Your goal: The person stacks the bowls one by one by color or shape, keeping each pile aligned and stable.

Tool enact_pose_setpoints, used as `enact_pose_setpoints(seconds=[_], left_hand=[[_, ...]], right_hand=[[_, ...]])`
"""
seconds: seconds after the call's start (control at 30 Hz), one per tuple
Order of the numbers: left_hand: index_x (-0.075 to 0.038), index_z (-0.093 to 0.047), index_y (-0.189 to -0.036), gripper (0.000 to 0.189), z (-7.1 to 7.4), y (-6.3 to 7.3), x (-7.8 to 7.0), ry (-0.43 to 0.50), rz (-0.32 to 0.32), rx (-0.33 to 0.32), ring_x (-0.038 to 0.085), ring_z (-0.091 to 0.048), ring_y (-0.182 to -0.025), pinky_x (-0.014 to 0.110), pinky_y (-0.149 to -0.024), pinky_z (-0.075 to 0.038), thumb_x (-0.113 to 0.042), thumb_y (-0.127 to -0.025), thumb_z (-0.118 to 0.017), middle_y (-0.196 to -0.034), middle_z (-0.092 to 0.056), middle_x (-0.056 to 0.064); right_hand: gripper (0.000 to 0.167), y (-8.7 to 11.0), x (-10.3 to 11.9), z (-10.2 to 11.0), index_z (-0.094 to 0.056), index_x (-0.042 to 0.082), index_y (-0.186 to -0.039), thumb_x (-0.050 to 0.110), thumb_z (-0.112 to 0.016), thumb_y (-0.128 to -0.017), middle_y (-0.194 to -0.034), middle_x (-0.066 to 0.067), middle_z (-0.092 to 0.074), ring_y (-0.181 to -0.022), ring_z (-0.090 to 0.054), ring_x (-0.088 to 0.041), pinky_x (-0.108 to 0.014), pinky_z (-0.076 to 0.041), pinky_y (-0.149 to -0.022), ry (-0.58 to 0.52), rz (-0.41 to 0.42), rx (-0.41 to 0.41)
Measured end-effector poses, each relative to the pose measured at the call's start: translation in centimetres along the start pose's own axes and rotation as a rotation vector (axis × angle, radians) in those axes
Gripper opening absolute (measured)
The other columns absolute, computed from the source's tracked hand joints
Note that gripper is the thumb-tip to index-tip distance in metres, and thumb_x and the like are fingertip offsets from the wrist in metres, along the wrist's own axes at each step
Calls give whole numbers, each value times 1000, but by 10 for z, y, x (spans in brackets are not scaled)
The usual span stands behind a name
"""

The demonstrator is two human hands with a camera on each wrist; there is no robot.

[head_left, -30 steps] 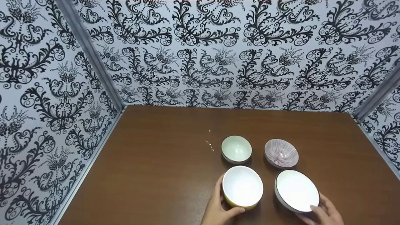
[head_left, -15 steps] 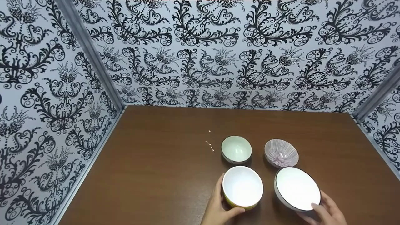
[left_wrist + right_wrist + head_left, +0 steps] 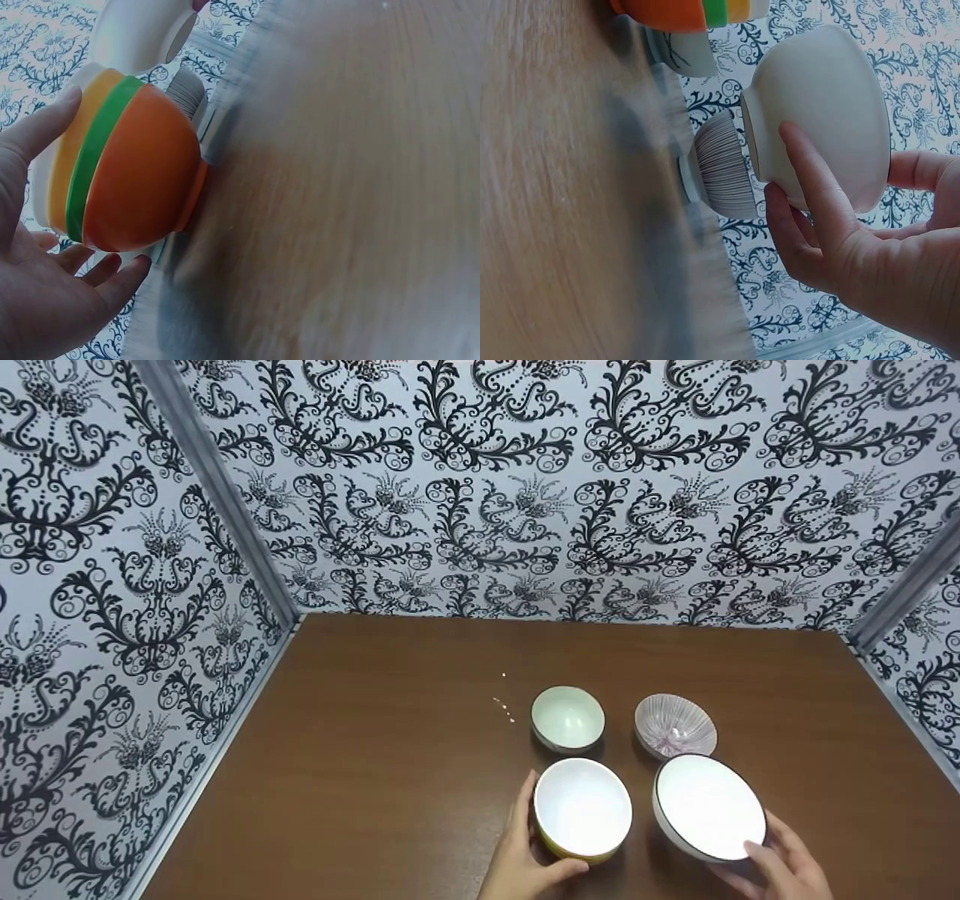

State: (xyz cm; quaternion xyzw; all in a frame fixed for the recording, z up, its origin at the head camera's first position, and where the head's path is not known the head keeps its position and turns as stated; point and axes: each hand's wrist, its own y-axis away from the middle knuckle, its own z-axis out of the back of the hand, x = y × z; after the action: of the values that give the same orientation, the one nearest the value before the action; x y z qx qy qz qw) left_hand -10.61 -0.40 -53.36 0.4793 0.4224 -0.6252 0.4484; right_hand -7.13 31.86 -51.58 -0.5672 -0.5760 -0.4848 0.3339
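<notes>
My left hand [image 3: 517,855] is curled round a bowl with a white inside [image 3: 583,808]. In the left wrist view this bowl has orange, green and yellow bands [image 3: 142,172], my thumb lies on its side near the rim, and its foot stands on the table. My right hand [image 3: 784,866] grips a larger white bowl with a dark rim [image 3: 709,808], thumb at the rim and fingers underneath. The right wrist view has that white bowl [image 3: 825,112] raised off the table, slightly tilted. Just beyond it stands a striped bowl with a pinkish centre [image 3: 675,726].
A pale green bowl [image 3: 568,718] stands behind the banded bowl, left of the striped one. Small white specks [image 3: 504,707] lie on the brown table [image 3: 360,750] to its left. Patterned walls [image 3: 480,510] rise along the back and sides.
My right hand has lifted the white bowl and shifted it slightly forward, so its rim now overlaps the striped bowl's near edge in the head view. My left hand and its bowl stay nearly still.
</notes>
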Motion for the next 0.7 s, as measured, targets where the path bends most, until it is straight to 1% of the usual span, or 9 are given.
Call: enact_pose_setpoints(seconds=[0.1,0.2,0.27,0.33,0.43,0.5,0.6,0.7], left_hand=[[-10,-15,-159,117,0,1,-3,19,-1,-14,45,-37,-143,49,-109,-46,-34,-72,-90,-161,-22,24],[-15,-18,-159,114,0,1,-9,27,25,-42,37,-36,-145,44,-116,-40,-36,-72,-89,-162,-25,17],[-18,-21,-159,110,1,1,-13,6,30,-69,34,-34,-147,46,-119,-35,-38,-74,-88,-162,-27,12],[-19,-24,-158,103,1,1,-17,-31,12,-100,35,-32,-148,53,-120,-32,-39,-77,-84,-161,-30,9],[-18,-28,-156,95,2,-1,-24,-91,-63,-147,36,-34,-147,63,-116,-32,-39,-80,-81,-160,-34,6],[-18,-31,-156,91,3,-2,-29,-121,-118,-173,34,-37,-145,64,-114,-35,-39,-81,-80,-158,-36,4],[-21,-35,-154,88,3,-4,-35,-158,-198,-204,25,-41,-143,57,-114,-39,-37,-81,-81,-157,-40,0],[-24,-38,-152,84,3,-6,-41,-192,-275,-229,22,-43,-141,50,-112,-43,-34,-81,-82,-154,-43,1]], right_hand=[[47,0,4,-4,-59,46,-105,1,-48,-100,-103,32,-58,-92,-66,0,-40,-64,-74,42,-30,-33],[46,1,7,-7,-58,48,-105,3,-49,-101,-104,34,-57,-93,-66,1,-41,-64,-75,62,-45,-48],[46,0,9,-8,-58,49,-106,3,-50,-101,-105,34,-57,-93,-66,0,-42,-63,-75,63,-49,-52],[46,0,10,-10,-56,49,-108,4,-49,-101,-109,34,-53,-94,-66,1,-43,-63,-76,76,-56,-50],[44,-2,12,-13,-53,48,-110,5,-50,-101,-111,35,-49,-96,-65,4,-43,-63,-78,96,-68,-51],[45,-3,13,-15,-54,47,-112,4,-48,-101,-112,35,-50,-97,-64,5,-43,-63,-77,89,-45,-29],[48,-3,15,-18,-58,45,-115,0,-46,-101,-112,35,-56,-98,-65,3,-43,-63,-74,43,20,31],[52,-3,15,-24,-61,40,-118,-5,-43,-100,-115,30,-62,-99,-67,-2,-41,-64,-72,-19,91,102]])
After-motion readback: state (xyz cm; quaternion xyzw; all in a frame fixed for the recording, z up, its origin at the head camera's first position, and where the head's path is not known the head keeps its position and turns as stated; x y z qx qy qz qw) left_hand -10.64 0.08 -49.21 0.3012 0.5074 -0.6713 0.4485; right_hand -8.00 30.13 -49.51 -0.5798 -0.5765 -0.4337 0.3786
